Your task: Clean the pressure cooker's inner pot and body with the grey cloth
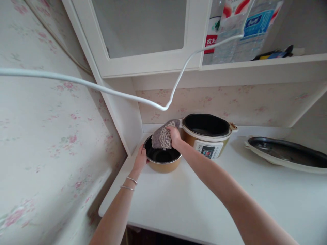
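A gold-sided pot (pixel 164 167) sits open side up on a white desk (pixel 204 197), near the wall (pixel 112 139), as a person works a patterned cloth (pixel 158 137) at its dark interior. The right hand (pixel 174 135) has its fingers closed on the cloth, bunched over the far side of the pot; the left hand (pixel 140 157) is clamped on the near-left rim. The work appears to be under way — the cloth is at the pot, but how much of the inside has been covered, or whether any moisture is left there, cannot be told. Just beside the pot stands a cooker (pixel 206 137), open at the top, its lid off. What looks like that lid (pixel 270 159) lies well apart from the pot, on the right of the desk — not fitted to the cooker. Above, plastic bottles (pixel 226 44) stand on a shelf (pixel 276 61).
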`<state>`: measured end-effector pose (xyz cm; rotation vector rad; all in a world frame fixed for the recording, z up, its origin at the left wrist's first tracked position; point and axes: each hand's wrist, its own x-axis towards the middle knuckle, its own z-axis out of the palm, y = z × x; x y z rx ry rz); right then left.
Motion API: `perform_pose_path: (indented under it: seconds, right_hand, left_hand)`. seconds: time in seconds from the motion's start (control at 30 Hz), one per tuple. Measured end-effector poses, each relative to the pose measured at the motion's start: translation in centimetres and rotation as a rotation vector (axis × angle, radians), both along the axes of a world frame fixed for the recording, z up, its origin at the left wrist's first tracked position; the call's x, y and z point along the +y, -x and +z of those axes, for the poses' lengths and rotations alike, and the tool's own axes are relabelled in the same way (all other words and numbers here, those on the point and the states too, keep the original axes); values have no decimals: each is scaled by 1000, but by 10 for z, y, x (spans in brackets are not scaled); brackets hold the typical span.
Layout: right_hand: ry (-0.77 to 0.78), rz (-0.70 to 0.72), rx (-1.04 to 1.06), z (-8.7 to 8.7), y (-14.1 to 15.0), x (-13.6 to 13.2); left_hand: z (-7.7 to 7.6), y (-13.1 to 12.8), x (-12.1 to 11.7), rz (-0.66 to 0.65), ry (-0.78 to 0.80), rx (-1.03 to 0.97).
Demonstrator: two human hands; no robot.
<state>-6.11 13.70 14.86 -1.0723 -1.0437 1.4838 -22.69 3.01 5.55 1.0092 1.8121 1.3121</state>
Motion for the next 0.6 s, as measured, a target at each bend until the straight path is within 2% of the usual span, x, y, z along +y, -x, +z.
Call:
perform_pose_path:
  seconds: [0.07,0.17,0.23,0.3,0.37,0.43,0.53,0.6]
  right_hand:
    - [-76,-11,11,17,-20,-2]
    - [-294,-67,-63,36,-51,-11]
    - [-444,-136,-184,39,-74,-20]
    - [-562,-232,-331,34,-95,-31]
    - [-649,-306,-461,19,-113,-42]
    - [-716,-304,-558,-4,-123,-51]
    - [-800,-171,-662,-53,-122,-61]
    - [-797,-49,-700,-89,-111,-68]
  left_hand:
    - [3,-3,-3,20,-50,117]
    - [8,-7,-10,78,-157,409]
    - [13,-11,-16,146,-172,618]
    - [19,-15,-22,225,-146,809]
    - [24,-19,-27,263,-137,963]
    - [27,-20,-30,218,-171,1062]
    - [24,-21,-31,85,-244,1115]
    - [21,-24,-31,34,-264,1121]
